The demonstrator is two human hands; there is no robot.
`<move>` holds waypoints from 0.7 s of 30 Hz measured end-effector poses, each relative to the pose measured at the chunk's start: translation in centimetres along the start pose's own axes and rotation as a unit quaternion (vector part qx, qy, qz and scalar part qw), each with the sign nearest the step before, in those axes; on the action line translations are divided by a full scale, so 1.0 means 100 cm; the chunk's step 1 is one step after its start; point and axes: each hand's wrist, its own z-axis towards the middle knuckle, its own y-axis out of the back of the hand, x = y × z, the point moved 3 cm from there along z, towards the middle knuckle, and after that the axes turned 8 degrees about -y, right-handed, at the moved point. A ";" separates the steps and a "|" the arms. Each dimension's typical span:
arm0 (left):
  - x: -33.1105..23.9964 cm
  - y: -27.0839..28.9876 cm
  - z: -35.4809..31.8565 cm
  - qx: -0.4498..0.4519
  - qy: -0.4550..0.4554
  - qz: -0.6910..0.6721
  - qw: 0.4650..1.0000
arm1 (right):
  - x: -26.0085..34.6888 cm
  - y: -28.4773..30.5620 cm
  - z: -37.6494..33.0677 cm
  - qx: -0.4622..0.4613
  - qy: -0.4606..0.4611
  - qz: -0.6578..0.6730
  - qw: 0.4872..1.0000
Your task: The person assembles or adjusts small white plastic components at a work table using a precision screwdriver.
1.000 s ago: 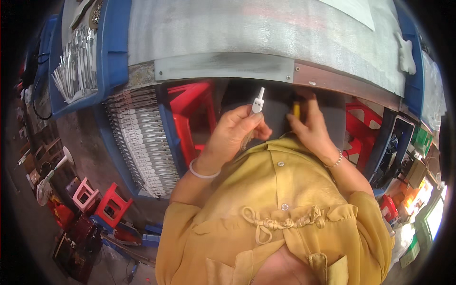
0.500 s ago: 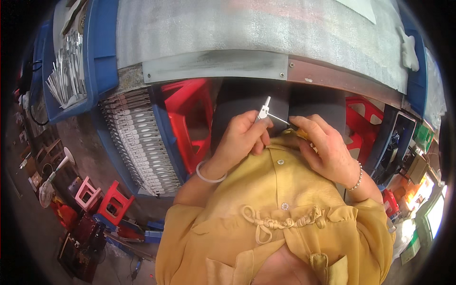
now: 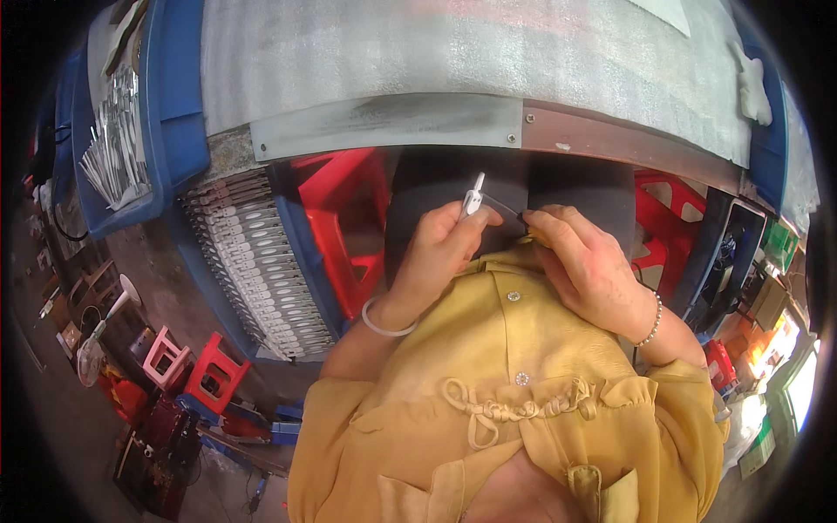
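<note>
Above my lap, my left hand (image 3: 445, 248) pinches a small white piece (image 3: 472, 200) with a narrow tip that points away from me. My right hand (image 3: 586, 257) is closed around a screwdriver (image 3: 528, 228) with a dark and yellow handle, mostly covered by the fingers. Its thin shaft slants from the right fingers toward the side of the white piece. Whether the shaft's tip touches the piece is too small to tell.
The padded worktable (image 3: 375, 52) lies ahead, its metal edge strip (image 3: 384, 122) beyond my knees. On the left, a blue bin (image 3: 179, 113) holds slim silvery pieces; below it, another crate holds stacked metal parts (image 3: 257, 261). Red stools (image 3: 344, 227) stand under the table.
The white piece has turned in my left fingers and shows a narrower side. My right hand has moved slightly left, and the dark end of the screwdriver's handle now shows.
</note>
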 end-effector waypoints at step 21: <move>0.017 -0.004 0.011 -0.098 -0.333 0.338 0.875 | 0.000 -0.018 0.006 0.025 0.007 -0.129 0.991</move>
